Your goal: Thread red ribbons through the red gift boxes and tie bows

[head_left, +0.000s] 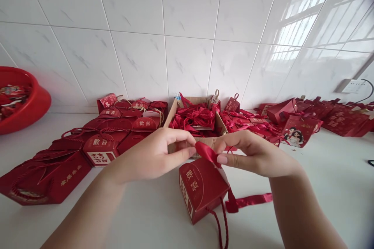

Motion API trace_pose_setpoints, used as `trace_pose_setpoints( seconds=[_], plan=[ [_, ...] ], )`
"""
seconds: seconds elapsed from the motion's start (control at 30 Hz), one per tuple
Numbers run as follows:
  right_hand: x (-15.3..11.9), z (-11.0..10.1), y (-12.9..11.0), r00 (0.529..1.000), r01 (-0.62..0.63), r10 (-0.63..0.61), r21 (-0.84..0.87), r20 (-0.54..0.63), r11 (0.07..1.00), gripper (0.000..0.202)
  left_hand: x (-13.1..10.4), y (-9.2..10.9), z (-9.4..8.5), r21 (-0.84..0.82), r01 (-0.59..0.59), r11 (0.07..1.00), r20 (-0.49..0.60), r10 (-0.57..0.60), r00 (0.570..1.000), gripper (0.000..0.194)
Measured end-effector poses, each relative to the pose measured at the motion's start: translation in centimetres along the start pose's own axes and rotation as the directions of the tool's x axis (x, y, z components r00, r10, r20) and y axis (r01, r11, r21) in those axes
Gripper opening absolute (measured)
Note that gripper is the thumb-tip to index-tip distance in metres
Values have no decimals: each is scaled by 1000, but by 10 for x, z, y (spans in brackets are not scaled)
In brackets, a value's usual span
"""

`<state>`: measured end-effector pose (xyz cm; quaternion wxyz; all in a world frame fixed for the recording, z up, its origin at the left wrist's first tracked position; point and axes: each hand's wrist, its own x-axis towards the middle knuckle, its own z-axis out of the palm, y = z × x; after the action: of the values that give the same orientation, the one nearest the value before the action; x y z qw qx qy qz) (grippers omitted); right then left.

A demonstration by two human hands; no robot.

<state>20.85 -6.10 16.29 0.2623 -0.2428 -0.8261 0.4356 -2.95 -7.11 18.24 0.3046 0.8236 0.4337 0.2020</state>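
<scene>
A red gift box (204, 190) with gold lettering rests tilted on the white counter below my hands. Above its top edge, a red satin ribbon (208, 152) is stretched between my fingers. My left hand (157, 153) pinches the ribbon's left end between thumb and fingertips. On the other side, my right hand (251, 153) pinches it close to the box's upper corner. A loose ribbon tail (253, 201) trails to the right on the counter. Twisted red cord handles (223, 221) hang from the box's near side.
Finished-looking red boxes (101, 144) stand in rows at left. Behind my hands is a cardboard box (220, 122) of red ribbons. More ribbons (248, 122) and red gift bags (300, 130) lie at right. A red basin (37, 97) with wrapped items stands far left, against the tiled wall (189, 62).
</scene>
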Motion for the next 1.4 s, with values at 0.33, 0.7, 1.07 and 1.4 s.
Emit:
trace_pose_setpoints(
  seconds=[0.33,0.7,1.07,1.4],
  plan=[
    [-23,10,-16,891,283,-212,127,-403,951,7,15,-18,13,296,-28,955,338,-78,938,21],
    [10,22,-2,956,-113,102,-26,-273,993,9,14,-20,-2,335,64,940,326,-179,928,17],
    [29,39,18,946,-270,176,-356,-273,895,11,12,-28,-9,390,63,919,392,-228,891,29],
    [28,40,13,938,-299,169,-464,-302,834,14,10,-27,-10,415,50,908,395,-229,890,34]
  ],
)
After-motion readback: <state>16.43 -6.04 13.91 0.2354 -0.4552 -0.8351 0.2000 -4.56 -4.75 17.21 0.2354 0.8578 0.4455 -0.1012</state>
